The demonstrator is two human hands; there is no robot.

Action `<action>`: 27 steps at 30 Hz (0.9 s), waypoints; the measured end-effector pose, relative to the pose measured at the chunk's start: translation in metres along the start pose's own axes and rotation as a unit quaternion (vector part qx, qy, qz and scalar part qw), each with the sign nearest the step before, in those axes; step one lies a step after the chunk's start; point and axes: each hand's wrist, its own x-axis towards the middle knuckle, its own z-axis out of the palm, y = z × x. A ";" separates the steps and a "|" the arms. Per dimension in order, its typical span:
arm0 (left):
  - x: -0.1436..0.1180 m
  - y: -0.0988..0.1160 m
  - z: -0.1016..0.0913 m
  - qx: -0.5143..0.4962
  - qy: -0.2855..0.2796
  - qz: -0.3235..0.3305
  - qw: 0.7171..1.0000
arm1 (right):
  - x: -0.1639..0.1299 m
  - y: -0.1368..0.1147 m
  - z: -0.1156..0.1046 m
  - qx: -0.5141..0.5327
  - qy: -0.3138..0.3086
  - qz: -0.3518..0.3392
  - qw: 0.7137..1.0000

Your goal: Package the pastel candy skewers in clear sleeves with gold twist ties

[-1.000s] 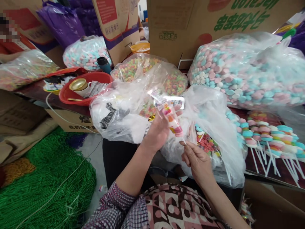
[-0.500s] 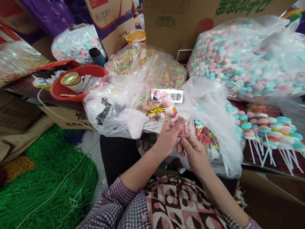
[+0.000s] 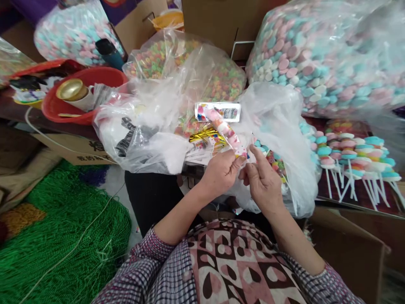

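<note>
Head view: wrapped candy stick (image 3: 223, 128) held up at the front edge of the table (image 3: 395, 202), slanting. Long axis runs from the upper left, toward the far side, down to the lower right, where its near end sits at the fingers. Left hand (image 3: 220, 171) is the nearer one, in contact: thumb and fingers pinched on that near end, the rest of the length reaching away from the knuckles, up and slightly left. Right hand (image 3: 265, 181) just beside, off the near end and to its right; forefinger pointing forward, thumb and other fingers bent in. Cannot tell whether its fingertips grip anything; stem, if any, lost between the two hands.

Far tip of the stick overlaps the printed packet (image 3: 232, 113) as seen from above; touching or only over it, cannot tell. Gold ties (image 3: 205, 135) lie left of the stick, close to its middle. Clear plastic bag (image 3: 281, 109) to the right, slumped over the front edge. Finished-looking marshmallow sticks (image 3: 349, 152) near the right end, white stems toward the front edge, well apart from both hands.
</note>
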 end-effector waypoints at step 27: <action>0.004 0.020 -0.006 -0.562 0.039 -0.284 0.776 | -0.021 -0.004 0.033 0.001 0.027 -0.023 0.999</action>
